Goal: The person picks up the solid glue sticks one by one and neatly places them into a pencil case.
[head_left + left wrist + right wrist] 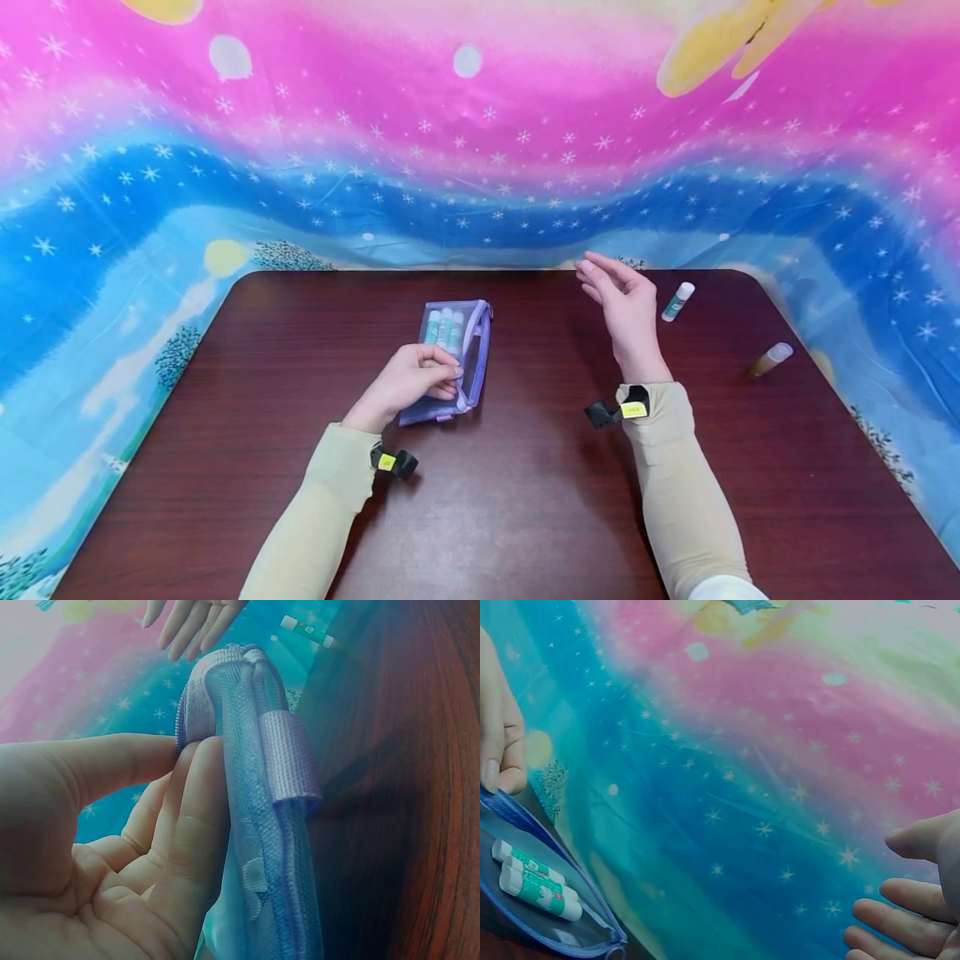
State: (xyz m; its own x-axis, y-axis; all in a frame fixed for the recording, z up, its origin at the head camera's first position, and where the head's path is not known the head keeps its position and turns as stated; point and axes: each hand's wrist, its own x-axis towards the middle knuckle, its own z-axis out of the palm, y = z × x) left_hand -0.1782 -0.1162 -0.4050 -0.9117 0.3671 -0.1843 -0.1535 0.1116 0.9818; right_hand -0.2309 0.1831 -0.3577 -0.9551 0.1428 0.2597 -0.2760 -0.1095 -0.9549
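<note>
A purple mesh zip pouch (482,354) sits left of the table's middle, its zipped mouth gaping toward the right. My left hand (412,379) pinches the edge of that mouth between thumb and fingertips. Inside the pouch, green-and-white glue sticks (540,889) lie side by side, seen through its mouth in the right wrist view. My right hand (626,312) is raised over the table to the right of the pouch, fingers extended and holding nothing. Nearest to it on the right, a green-and-white glue stick (678,302) stands on the table.
Farther right stands a glue-stick-like tube (772,358) with a whitish top and brownish body, close to the table's right edge. A colourful printed cloth (480,167) hangs around the back and sides of the dark wooden table (480,517).
</note>
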